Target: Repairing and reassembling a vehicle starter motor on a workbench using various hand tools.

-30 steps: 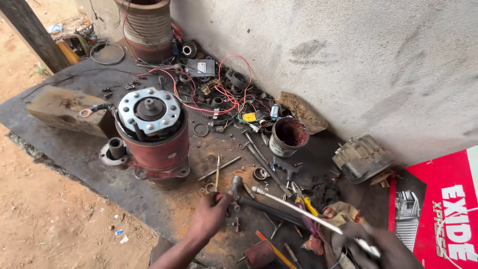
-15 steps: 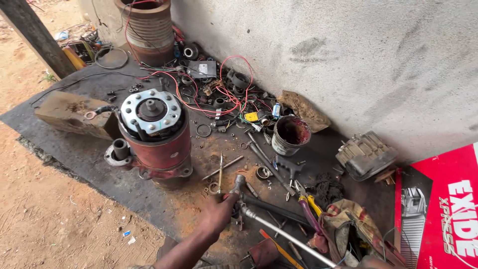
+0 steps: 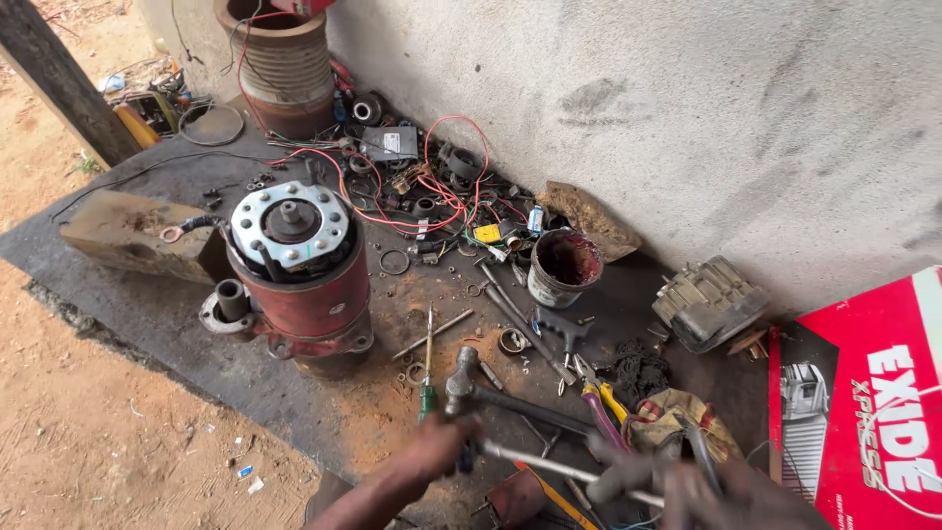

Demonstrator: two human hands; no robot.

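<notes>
Hammer (image 3: 469, 385) near red-smeared tin (image 3: 561, 268)

A red carton (image 3: 873, 412) with white lettering (far right) leans against the wall (image 3: 687, 118).

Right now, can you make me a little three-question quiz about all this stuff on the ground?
1. True or false: the red motor stands upright on the dark mat.
2. What lies nearest the left hand? A) the hammer B) the small tin C) the red box
3. Fill in: the right hand grips a long metal ____.

Key
1. True; its round silver end plate faces up.
2. A; the hammer head sits just above the left hand, beside a green-handled screwdriver.
3. Rod; it runs across between both hands, which are blurred.
</notes>
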